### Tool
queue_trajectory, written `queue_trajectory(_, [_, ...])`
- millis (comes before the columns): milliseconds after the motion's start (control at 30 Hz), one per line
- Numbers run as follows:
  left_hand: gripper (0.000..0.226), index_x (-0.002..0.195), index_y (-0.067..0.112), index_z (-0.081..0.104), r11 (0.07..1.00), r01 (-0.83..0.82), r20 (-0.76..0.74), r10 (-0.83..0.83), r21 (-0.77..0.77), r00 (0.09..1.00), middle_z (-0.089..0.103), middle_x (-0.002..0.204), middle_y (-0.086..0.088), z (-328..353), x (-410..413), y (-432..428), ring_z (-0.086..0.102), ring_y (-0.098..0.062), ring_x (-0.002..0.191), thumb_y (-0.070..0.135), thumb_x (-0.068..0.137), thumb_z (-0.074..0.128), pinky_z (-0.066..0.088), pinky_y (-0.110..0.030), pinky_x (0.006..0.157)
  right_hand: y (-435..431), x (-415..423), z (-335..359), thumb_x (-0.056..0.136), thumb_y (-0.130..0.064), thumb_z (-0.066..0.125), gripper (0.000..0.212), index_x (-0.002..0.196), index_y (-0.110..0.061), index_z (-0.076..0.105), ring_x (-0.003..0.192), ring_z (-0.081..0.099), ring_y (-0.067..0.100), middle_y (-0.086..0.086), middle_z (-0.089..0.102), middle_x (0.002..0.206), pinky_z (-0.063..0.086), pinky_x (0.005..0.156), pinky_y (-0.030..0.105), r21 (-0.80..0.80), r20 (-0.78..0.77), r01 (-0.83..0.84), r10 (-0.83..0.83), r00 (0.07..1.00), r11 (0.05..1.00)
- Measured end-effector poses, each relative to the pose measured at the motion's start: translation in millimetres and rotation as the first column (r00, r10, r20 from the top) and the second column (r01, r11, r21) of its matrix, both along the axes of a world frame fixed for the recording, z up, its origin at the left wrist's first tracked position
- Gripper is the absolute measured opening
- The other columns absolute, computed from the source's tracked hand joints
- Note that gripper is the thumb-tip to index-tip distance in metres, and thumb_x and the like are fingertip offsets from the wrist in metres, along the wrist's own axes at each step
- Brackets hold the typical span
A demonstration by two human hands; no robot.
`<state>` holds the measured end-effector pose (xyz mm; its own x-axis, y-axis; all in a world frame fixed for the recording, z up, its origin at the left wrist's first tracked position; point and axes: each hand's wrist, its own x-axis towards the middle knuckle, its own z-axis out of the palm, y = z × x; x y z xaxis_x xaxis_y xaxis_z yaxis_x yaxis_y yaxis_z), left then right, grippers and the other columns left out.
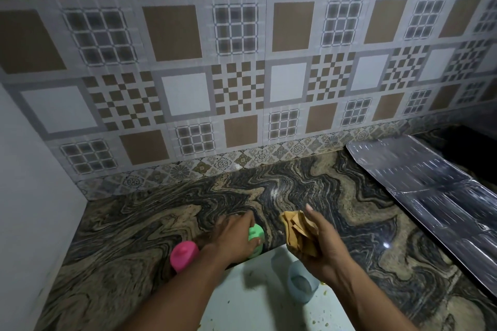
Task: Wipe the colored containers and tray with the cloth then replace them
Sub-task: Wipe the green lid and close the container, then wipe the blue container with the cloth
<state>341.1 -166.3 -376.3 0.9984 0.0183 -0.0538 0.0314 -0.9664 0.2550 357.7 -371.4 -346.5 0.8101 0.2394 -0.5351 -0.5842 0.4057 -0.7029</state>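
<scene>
My left hand [236, 236] grips the green container [255, 234] near the far edge of the white tray [242, 303]. A pink container [183, 254] stands on the marble counter just left of my left forearm. My right hand [322, 247] holds a crumpled tan cloth [298, 232] above the tray. Under my right hand a pale blue container [301, 283] sits on the tray, partly hidden by the wrist. Small crumbs speckle the tray surface.
The swirled dark marble counter [309, 185] runs to a tiled wall at the back. A shiny dark foil-like sheet [435, 191] lies at the right. A plain wall [29, 196] bounds the left side.
</scene>
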Motion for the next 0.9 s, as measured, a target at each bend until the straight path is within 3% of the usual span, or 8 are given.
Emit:
queue_trajectory(67, [0.048, 0.119, 0.033, 0.047, 0.999, 0.008, 0.085, -0.012, 0.042, 0.996, 0.052, 0.125, 0.007, -4.2, -1.3, -2.1, 0.048, -0.020, 0.121, 0.063, 0.083, 0.055, 0.031, -0.040, 0.104, -12.1, -2.3, 8.8, 0.088, -0.040, 0.068, 0.036, 0.072, -0.010, 0.082, 0.065, 0.063, 0.021, 0.010, 0.074, 0.078, 0.047, 0.069, 0.034, 0.060, 0.024, 0.010, -0.012, 1.000, 0.998])
queue_trajectory(167, [0.041, 0.113, 0.034, 0.050, 0.998, 0.065, 0.207, -0.064, 0.002, 0.976, 0.048, 0.120, 0.009, 1.9, -5.1, -16.2, 0.045, -0.017, 0.115, 0.065, 0.085, 0.047, 0.036, -0.039, 0.099, -32.4, -9.4, 15.0, 0.078, -0.027, 0.073, 0.028, 0.091, -0.004, 0.079, 0.071, 0.064, 0.022, 0.013, 0.075, 0.084, 0.052, 0.070, 0.034, 0.091, 0.041, 0.016, -0.019, 0.999, 0.996])
queue_trajectory(333, [0.044, 0.103, 0.028, 0.061, 0.901, 0.433, 0.189, -0.426, 0.001, 0.885, 0.052, 0.106, 0.005, 6.6, -30.4, -60.7, 0.048, -0.018, 0.102, 0.067, 0.086, 0.048, 0.044, -0.038, 0.089, -55.9, -19.7, 7.0, 0.090, -0.001, 0.061, 0.028, 0.117, 0.005, 0.064, 0.067, 0.064, 0.024, 0.014, 0.071, 0.074, 0.057, 0.057, 0.035, -0.109, 0.049, 0.093, -0.088, 0.995, 0.990])
queue_trajectory(500, [0.046, 0.110, 0.023, 0.072, 0.751, 0.621, 0.050, -0.645, 0.224, 0.763, 0.063, 0.102, 0.000, -8.9, -43.1, -86.9, 0.047, -0.027, 0.103, 0.058, 0.091, 0.051, 0.037, -0.043, 0.083, -62.0, -33.5, 2.1, 0.096, -0.010, 0.055, 0.020, 0.104, 0.003, 0.069, 0.081, 0.067, 0.037, 0.030, 0.072, 0.094, 0.054, 0.074, 0.048, -0.362, 0.114, 0.143, -0.109, 0.988, 0.921])
queue_trajectory(633, [0.041, 0.097, 0.020, 0.073, 0.769, 0.564, 0.106, -0.615, 0.301, 0.782, 0.067, 0.091, -0.001, -10.5, -44.0, -86.3, 0.048, -0.028, 0.098, 0.045, 0.095, 0.041, 0.033, -0.043, 0.082, -61.3, -42.0, 9.4, 0.099, -0.012, 0.051, 0.020, 0.092, -0.002, 0.067, 0.067, 0.059, 0.027, 0.017, 0.066, 0.078, 0.049, 0.058, 0.032, -0.448, 0.209, 0.198, -0.113, 0.971, 0.872])
queue_trajectory(767, [0.032, 0.095, 0.025, 0.074, 0.938, 0.337, 0.255, -0.308, -0.079, 0.917, 0.064, 0.092, 0.014, 6.8, -34.4, -82.7, 0.048, -0.012, 0.108, 0.049, 0.093, 0.052, 0.021, -0.037, 0.099, -56.9, -48.7, -1.4, 0.088, -0.040, 0.053, 0.023, 0.095, -0.022, 0.065, 0.074, 0.065, 0.029, 0.009, 0.070, 0.083, 0.057, 0.075, 0.053, -0.578, 0.462, 0.376, -0.089, 0.882, 0.724])
queue_trajectory(833, [0.025, 0.094, 0.029, 0.075, 0.927, 0.263, 0.262, -0.193, -0.266, 0.946, 0.059, 0.088, 0.019, 17.7, -24.8, -83.5, 0.048, -0.002, 0.111, 0.049, 0.091, 0.059, 0.016, -0.032, 0.099, -48.2, -56.7, -4.1, 0.100, -0.035, 0.049, 0.016, 0.110, -0.031, 0.061, 0.081, 0.065, 0.020, 0.000, 0.070, 0.089, 0.055, 0.073, 0.044, -0.635, 0.586, 0.410, 0.063, 0.808, 0.655])
queue_trajectory(900, [0.022, 0.096, 0.031, 0.075, 0.907, 0.240, 0.225, -0.168, -0.345, 0.960, 0.066, 0.094, 0.017, 25.6, -16.1, -85.6, 0.048, 0.003, 0.117, 0.045, 0.091, 0.059, 0.013, -0.032, 0.102, -33.3, -66.0, 0.2, 0.102, -0.043, 0.045, 0.035, 0.134, -0.032, 0.054, 0.101, 0.064, 0.007, -0.009, 0.068, 0.115, 0.051, 0.081, 0.030, -0.666, 0.623, 0.366, 0.215, 0.752, 0.650])
